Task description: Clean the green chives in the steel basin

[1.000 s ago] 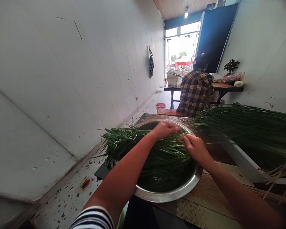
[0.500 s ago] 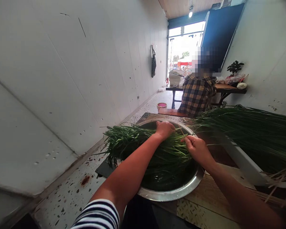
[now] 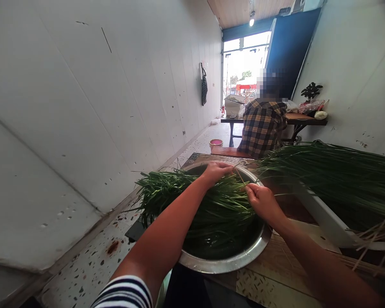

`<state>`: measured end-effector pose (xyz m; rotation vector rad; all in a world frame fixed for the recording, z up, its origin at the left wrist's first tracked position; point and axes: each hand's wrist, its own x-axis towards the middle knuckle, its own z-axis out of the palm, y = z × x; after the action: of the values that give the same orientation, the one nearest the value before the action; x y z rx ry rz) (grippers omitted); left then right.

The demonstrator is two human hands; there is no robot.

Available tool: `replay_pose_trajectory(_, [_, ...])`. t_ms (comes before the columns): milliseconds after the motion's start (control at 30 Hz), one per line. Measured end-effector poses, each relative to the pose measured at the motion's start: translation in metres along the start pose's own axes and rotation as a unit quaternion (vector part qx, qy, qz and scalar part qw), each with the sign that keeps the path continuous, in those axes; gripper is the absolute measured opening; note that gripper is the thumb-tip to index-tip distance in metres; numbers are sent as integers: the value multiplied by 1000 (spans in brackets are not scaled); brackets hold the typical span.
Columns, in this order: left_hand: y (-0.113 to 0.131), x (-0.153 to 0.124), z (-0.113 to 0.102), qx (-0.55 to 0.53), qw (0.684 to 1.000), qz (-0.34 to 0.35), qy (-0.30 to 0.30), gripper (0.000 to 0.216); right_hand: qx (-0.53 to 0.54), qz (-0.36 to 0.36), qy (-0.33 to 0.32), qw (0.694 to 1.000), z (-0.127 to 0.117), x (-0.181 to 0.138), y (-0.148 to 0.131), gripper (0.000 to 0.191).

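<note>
A bundle of long green garlic chives [image 3: 167, 186] lies across a round metal basin [image 3: 224, 266], its leafy ends hanging over the left rim. My left hand [image 3: 217, 171] is over the basin's far side, fingers pinched on a thin tan straw strip [image 3: 239, 174]. That strip runs down toward my right hand [image 3: 262, 201], which pinches its other end at the right rim, by the pale stem ends. More dark chives sit low in the basin; the wet inside gleams.
On the right, a white box [image 3: 327, 214] bears a large heap of long green leaves [image 3: 336, 175]. Loose straw strips [image 3: 372, 244] lie near it. Ahead, a person in a plaid shirt [image 3: 261, 126] sits at a table [image 3: 308, 122]. A pink-topped bucket [image 3: 216, 144] stands on the floor.
My left hand has lifted slightly off the chives with its fingers stretched further right, and the straw strip shows more plainly between the hands. The view has shifted a little.
</note>
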<state>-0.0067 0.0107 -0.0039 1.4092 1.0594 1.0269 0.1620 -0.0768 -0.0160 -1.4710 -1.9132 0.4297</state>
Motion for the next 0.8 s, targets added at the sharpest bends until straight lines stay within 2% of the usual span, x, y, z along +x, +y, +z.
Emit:
replay_pose_trajectory(333, [0,1,-1,-42,999,-19,-25,32,6,1,1,1000,2,0,2,32])
replay_pose_trajectory(800, [4,-2,0,-74,996,-38,-12,34,4,-1,4,1000,2,0,3,32])
